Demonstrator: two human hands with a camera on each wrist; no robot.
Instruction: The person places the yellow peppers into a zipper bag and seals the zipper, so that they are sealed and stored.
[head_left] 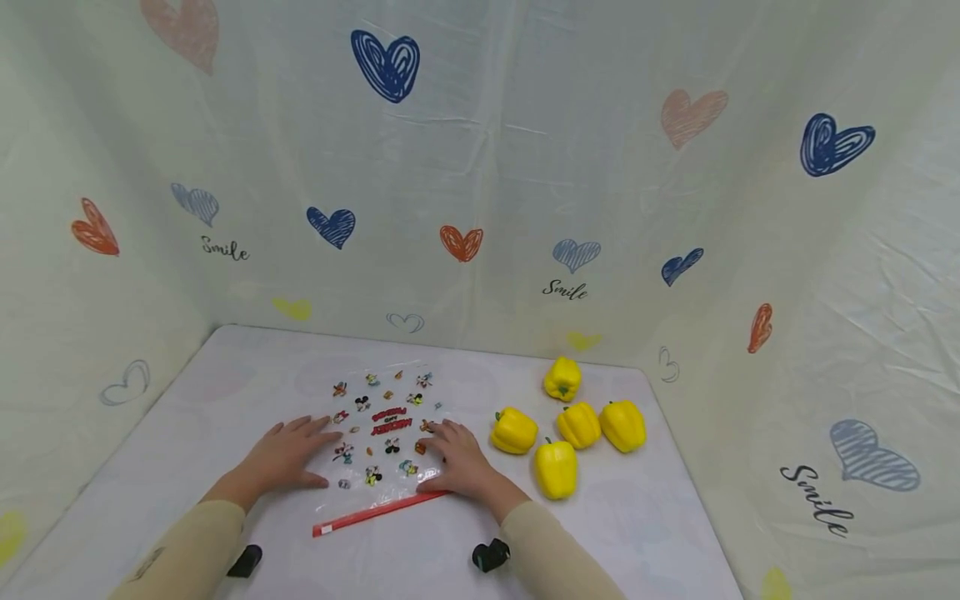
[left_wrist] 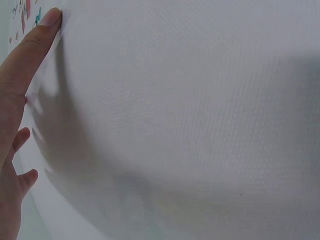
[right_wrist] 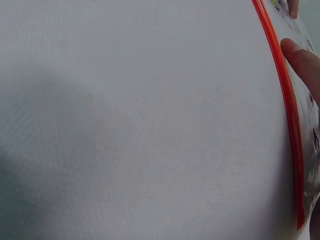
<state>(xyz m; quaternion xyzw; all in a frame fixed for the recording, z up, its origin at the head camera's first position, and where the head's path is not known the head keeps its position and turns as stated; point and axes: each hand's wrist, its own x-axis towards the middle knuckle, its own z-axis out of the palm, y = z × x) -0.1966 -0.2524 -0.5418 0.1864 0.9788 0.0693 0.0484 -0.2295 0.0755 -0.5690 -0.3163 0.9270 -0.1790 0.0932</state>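
A clear bag [head_left: 386, 440] lies flat on the white table [head_left: 637, 533], left of centre, its red strip [head_left: 375, 515] along the near edge (the printed lettering reads upside down from here). The left hand [head_left: 291, 457], fingers spread wide, touches the bag's left side; the right hand [head_left: 459, 462], also spread, rests on its right side, thumb beside the strip. Five yellow bell peppers [head_left: 556, 469] sit outside the bag, to the right, one farther back.

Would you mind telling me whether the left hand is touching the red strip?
Apart. The head view shows it: a plain gap separates the left hand, even its thumb, from the red strip.
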